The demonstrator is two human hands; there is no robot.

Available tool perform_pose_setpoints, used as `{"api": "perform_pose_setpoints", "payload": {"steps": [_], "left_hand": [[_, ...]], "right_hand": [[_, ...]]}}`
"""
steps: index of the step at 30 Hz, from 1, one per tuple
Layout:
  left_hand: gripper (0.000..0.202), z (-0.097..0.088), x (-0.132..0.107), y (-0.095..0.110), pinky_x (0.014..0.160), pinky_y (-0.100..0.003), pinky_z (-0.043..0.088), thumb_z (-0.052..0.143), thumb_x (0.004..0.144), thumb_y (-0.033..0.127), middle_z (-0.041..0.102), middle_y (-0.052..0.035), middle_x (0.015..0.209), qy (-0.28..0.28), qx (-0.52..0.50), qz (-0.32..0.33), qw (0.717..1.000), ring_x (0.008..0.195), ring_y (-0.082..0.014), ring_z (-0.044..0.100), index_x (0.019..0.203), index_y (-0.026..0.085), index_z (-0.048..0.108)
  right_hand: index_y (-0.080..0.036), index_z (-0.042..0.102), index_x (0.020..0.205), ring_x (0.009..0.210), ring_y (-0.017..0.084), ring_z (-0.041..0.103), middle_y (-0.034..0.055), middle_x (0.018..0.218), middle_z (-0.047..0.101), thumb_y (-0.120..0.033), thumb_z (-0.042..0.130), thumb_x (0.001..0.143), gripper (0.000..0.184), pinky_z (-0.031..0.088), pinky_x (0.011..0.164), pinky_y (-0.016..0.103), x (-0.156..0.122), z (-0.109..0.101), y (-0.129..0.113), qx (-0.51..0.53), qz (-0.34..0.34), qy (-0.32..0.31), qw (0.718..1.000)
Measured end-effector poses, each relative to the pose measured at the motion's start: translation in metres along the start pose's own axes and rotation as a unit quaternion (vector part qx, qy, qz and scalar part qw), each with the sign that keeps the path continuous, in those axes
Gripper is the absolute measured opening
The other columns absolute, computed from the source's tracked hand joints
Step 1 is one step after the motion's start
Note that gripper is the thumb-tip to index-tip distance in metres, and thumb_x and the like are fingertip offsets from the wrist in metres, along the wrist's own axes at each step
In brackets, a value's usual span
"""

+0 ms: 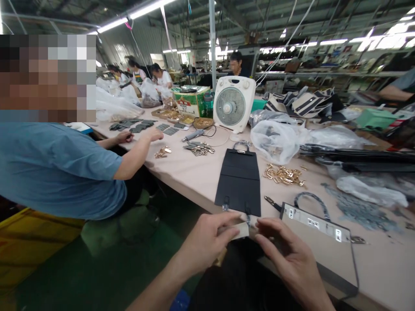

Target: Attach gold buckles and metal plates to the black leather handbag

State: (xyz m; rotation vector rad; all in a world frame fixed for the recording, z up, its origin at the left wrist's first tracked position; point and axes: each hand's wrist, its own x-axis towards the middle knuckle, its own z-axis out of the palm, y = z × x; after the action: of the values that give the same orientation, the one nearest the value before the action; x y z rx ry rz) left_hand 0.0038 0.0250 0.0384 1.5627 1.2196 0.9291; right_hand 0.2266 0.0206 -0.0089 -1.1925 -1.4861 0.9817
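Cream strip (242,230) (short) sits pinched in the left hand (209,236).

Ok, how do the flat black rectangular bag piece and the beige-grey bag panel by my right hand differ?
The flat black rectangular bag piece shows a black face; the beige-grey bag panel shows a much paler one. The black piece has two strap tabs at its near end, while the beige-grey panel has white patches along its handle edge. Both have dark arched handles at the far end.
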Motion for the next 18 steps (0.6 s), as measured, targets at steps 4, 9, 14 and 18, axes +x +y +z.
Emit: {"api": "perform_pose_setpoints", "payload": {"steps": [4,9,14,18], "left_hand": [[0.041,0.006,0.002,0.002,0.077,-0.025,0.052,0.061,0.095,0.016,0.081,-0.0055,0.1,-0.021,0.02,0.029,0.999,0.087,-0.0223,0.074,0.133,0.024,0.073],[0.035,0.013,0.001,-0.003,0.088,-0.027,0.052,0.057,0.097,0.014,0.08,-0.0052,0.103,-0.045,0.076,0.059,0.994,0.098,-0.0241,0.076,0.125,0.026,0.074],[0.027,0.014,0.004,-0.007,0.087,-0.026,0.051,0.058,0.101,0.02,0.079,-0.0028,0.107,-0.092,0.127,0.04,0.987,0.101,-0.0208,0.075,0.124,0.025,0.07],[0.02,0.015,0.008,-0.006,0.082,-0.023,0.048,0.057,0.104,0.026,0.079,-0.0005,0.101,-0.127,0.171,0.044,0.976,0.093,-0.0164,0.073,0.106,0.023,0.076]], "right_hand": [[-0.03,0.074,0.127,0.106,0.024,0.072,0.0073,0.122,0.074,-0.032,0.076,0.093,0.034,0.06,0.092,0.033,0.008,-0.008,-0.017,-0.106,-0.093,-0.079,0.987],[-0.028,0.073,0.125,0.108,0.023,0.072,0.0069,0.118,0.076,-0.028,0.07,0.098,0.027,0.058,0.095,0.033,0.007,-0.008,-0.008,-0.137,-0.109,-0.122,0.977],[-0.026,0.076,0.108,0.094,0.02,0.073,0.0049,0.102,0.078,-0.026,0.064,0.102,0.013,0.058,0.084,0.029,0.005,-0.01,-0.005,-0.129,-0.116,-0.125,0.977],[-0.027,0.075,0.107,0.094,0.019,0.073,0.0033,0.101,0.077,-0.025,0.063,0.103,0.013,0.058,0.084,0.028,0.002,-0.011,-0.001,-0.134,-0.118,-0.133,0.975]]}}
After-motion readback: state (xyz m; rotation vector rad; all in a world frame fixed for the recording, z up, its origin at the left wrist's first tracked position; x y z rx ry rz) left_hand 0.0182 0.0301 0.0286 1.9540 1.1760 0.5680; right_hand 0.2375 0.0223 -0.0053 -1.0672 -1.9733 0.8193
